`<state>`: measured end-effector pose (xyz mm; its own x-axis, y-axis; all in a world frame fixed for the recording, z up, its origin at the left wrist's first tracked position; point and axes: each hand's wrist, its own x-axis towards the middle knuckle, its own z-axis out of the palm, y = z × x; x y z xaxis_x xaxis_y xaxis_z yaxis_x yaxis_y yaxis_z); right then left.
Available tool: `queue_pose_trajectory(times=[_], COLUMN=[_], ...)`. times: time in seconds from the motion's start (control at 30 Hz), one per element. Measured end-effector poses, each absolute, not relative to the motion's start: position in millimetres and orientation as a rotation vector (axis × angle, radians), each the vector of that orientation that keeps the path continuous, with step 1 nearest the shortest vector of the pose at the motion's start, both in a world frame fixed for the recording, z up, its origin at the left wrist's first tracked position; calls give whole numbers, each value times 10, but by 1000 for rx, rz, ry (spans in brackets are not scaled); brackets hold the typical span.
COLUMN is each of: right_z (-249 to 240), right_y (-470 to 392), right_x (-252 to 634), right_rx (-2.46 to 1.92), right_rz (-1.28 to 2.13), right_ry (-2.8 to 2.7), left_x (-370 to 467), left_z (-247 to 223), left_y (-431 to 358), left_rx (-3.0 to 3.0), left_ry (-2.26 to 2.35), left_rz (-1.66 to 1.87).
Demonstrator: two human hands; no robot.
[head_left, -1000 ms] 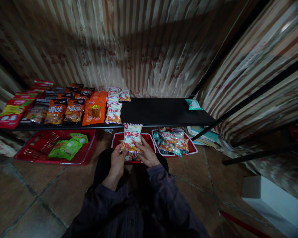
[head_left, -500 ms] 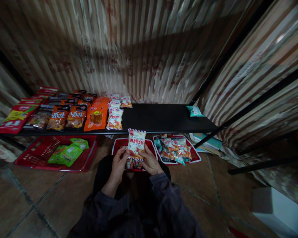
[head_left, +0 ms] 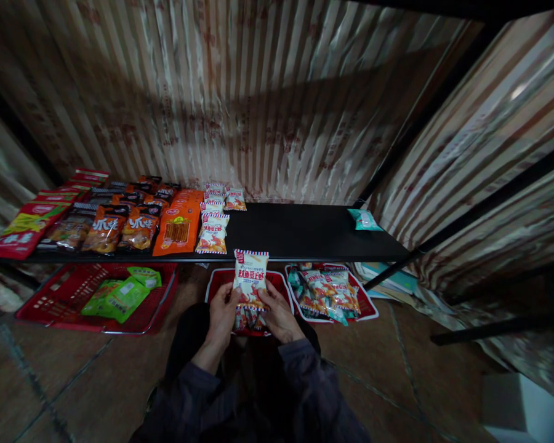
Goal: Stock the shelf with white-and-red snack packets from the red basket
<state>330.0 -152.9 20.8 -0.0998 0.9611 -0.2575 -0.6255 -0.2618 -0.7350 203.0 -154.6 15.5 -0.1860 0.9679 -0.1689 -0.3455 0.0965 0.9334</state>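
Observation:
Between my two hands a small white-and-orange snack bag (head_left: 250,277) stands upright, its printed front facing me. My left hand (head_left: 222,311) grips its left side and my right hand (head_left: 278,312) its lower right side. Right below is a red basket with a white rim (head_left: 284,289), with more small packets inside, partly hidden by my hands. Ahead, on the black shelf (head_left: 295,231), matching snack bags (head_left: 213,234) lie in a column, with one more bag (head_left: 235,199) beside the column's back end.
Orange packs (head_left: 178,231), dark-orange bags (head_left: 141,226) and red bags (head_left: 30,224) fill the shelf's left. A teal packet (head_left: 364,219) lies at its right end. Below are a red basket (head_left: 164,307) with green packets and another basket (head_left: 373,309) of mixed bags. Black posts (head_left: 390,274) frame the shelf.
The view has shifted slightly, so the shelf and baskets appear a little lower. Both hands still hold the same snack bag in nearly the same pose.

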Motion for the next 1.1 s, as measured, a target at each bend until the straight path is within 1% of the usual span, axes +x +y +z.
queue_pose_trajectory(times=[0.27,0.47,0.67,0.9,1.1], right_z=[304,299,308,288,243], right_y=[-1322,-1125,-936,-540,-28], right_x=[3249,3265,3296,3360,3439], right_rx=[-863,-823,-875,-917,-960], right_rz=[1557,1515,1492,1428,1342], right_ry=[-614,-627,-626,-604,-631], left_x=[2081,2133,2179,2274,2394], left_z=[121,166,129,76,76], left_y=[-1270,-1048,-856,-527,-143], left_rx=[790,817,839,985,1269], left_ry=[1171,1202,1228,1284,1495], left_rz=[1428,1450,1453,1520,1582])
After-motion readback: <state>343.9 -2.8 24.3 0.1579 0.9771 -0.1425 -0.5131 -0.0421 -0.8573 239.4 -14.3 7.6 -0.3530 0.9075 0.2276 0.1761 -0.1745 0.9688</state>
